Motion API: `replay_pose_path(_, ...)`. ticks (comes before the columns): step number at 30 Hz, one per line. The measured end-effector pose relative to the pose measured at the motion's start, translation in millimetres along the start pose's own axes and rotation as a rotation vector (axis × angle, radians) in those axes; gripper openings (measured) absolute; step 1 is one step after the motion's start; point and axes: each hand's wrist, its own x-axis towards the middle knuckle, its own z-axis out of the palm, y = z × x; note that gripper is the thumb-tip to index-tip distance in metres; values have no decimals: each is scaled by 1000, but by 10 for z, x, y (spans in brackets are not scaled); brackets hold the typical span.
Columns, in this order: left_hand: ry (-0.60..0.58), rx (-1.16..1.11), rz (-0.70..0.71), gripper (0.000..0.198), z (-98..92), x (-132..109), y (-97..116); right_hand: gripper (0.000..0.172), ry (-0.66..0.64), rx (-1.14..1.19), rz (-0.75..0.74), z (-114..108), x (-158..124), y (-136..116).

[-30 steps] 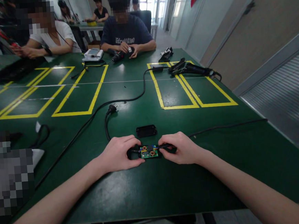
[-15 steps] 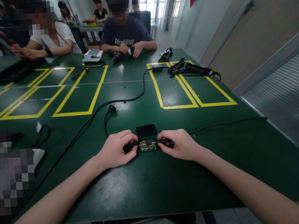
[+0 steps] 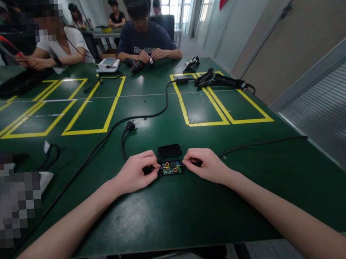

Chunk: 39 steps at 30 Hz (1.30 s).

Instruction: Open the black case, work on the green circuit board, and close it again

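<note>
With the circuit board (image 3: 171, 168) at the dial's centre and twelve pointing across the surface (image 3: 197, 215), the board sits in a casing base (image 3: 182, 170); a casing cover (image 3: 169, 150) lies just beyond at twelve. The left hand (image 3: 138, 170) is at nine, the right hand (image 3: 205, 163) at three, each at one end of the base. A plug (image 3: 131, 126) lies near eleven, its plug cord (image 3: 122, 145) running back behind the left hand. From the right hand, a second cord (image 3: 262, 143) reaches the surface's edge just short of three. A long cable (image 3: 97, 142) runs from eight past eleven to an in-line block (image 3: 182, 81) between twelve and one; a corded appliance (image 3: 225, 82) lies at one, across taped rectangles (image 3: 208, 124). Near the far side, a drill (image 3: 136, 66) lies between eleven and twelve.
</note>
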Motion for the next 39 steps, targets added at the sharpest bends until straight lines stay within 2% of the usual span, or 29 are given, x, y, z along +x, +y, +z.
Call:
replay_pose_path(9,-10,15,0,16,13,19,-1,15,-36,-23,34,-8,38,21)
replay_pose_path(13,20,78,17,9,32,18,3,3,64,-127,7,5,49,25)
replay_pose_path(15,65,122,19,12,44,21,-3,26,125,-189,-6,17,56,38)
replay_pose_path(17,115,172,5,24,52,26,-16,49,123,-232,-10,32,62,57)
replay_pose_path(19,131,218,-19,40,54,32,-31,57,71,-244,-17,46,64,75)
replay_pose_path(21,94,245,-31,48,53,36,-45,49,28,-229,-31,56,63,82)
replay_pose_path(23,46,255,-26,43,52,37,-54,35,28,-196,-41,63,60,77)
replay_pose_path(25,34,255,-9,34,52,34,-58,22,63,-137,-42,68,55,65)
replay_pose_path(28,71,224,18,29,54,22,-55,14,133,-2,-24,75,48,48)
replay_pose_path(32,98,77,28,29,62,1,-35,17,170,181,27,81,44,31)
replay_pose_path(35,110,-20,23,33,73,-4,-12,25,185,292,70,85,48,24)
replay_pose_path(39,147,-51,28,36,81,4,10,28,184,344,110,79,56,15)
